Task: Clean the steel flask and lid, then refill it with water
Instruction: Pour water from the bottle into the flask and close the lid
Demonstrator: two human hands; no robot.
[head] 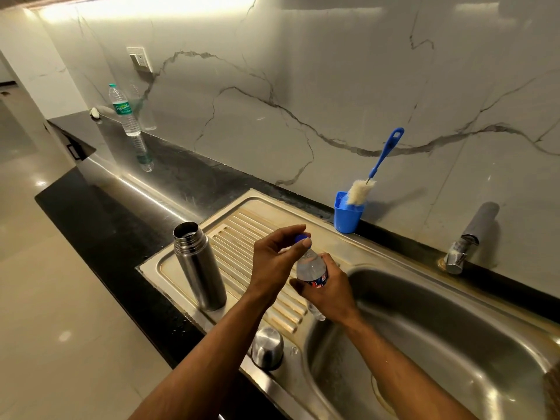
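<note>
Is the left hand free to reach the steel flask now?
Probably not yet. The left hand pinches the blue cap of the small bottle that the right hand holds. The open steel flask stands close, with nothing between; the grip must let go first.

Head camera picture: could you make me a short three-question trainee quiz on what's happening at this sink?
1. True or false: the tall cylindrical steel flask stands open on the ribbed steel drainboard.
2. Which hand pinches the blue cap of the small clear plastic water bottle? A) left B) right
3. Fill in: the blue-handled bottle brush stands in a blue plastic ____.

Key:
1. True; its domed steel lid sits apart near the front edge.
2. A; the left hand is at the cap, the right hand grips the body.
3. Cup.
</note>
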